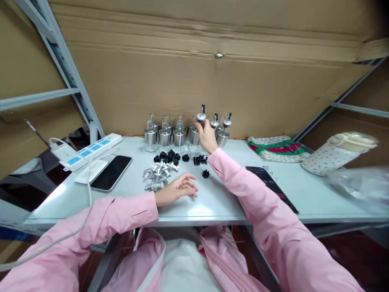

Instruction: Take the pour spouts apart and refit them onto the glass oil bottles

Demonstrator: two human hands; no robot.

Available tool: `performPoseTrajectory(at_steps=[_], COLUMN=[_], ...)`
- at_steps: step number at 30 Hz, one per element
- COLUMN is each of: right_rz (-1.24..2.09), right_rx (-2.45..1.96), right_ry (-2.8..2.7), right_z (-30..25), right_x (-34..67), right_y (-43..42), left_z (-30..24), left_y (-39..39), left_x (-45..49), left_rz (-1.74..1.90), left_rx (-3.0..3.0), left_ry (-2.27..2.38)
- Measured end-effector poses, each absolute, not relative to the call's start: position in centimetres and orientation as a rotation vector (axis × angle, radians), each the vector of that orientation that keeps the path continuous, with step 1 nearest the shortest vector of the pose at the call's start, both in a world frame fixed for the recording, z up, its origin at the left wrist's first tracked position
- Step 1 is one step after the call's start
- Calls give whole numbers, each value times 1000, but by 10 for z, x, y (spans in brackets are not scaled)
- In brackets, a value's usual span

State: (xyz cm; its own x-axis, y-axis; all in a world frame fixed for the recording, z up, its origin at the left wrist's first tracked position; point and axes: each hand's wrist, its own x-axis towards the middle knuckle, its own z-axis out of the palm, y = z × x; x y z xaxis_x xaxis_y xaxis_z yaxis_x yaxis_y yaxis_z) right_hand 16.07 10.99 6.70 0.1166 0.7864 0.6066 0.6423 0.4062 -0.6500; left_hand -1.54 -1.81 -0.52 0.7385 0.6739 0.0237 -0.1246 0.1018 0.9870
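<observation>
My right hand (pixel 208 134) reaches to the back of the table, fingers pinched around a bottle pourer (pixel 201 116) with a silver cap and a black tip. The pourer stands upright over the row of bottles; my hand hides its lower end. Bottles with pourers (pixel 223 136) stand just right of that hand. To its left are several glass bottles with steel sleeves (pixel 165 136) and bare necks. My left hand (pixel 178 190) lies near the front edge, fingers loosely apart and holding nothing. Beside it are silver spout pieces (pixel 157 172) and black stoppers (pixel 167 156).
Small black parts (pixel 200 160) and a black toothed piece (pixel 206 174) lie mid-table. At left are a phone (pixel 112 173) and a power strip (pixel 91 151) with a cable. At right lie a tablet (pixel 270 184), a patterned cloth (pixel 278 149), a dotted tumbler (pixel 331 156) and a plastic bag (pixel 360 182).
</observation>
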Motion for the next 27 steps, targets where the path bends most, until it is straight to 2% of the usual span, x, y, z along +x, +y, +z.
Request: performPoseTrajectory(at_steps=[12, 18, 27], right_rz=[267, 76, 206], right_rx=[-1405, -1236, -1340], right_ry=[-1537, -1623, -2381], right_z=[41, 52, 35], right_x=[158, 182, 224], right_y=[134, 101, 76], left_z=[-3, -2, 0], left_y=[-18, -19, -19], left_x=[-15, -14, -15], left_rz=[625, 630, 620], left_rx=[1337, 1335, 1335], left_ry=[514, 527, 536])
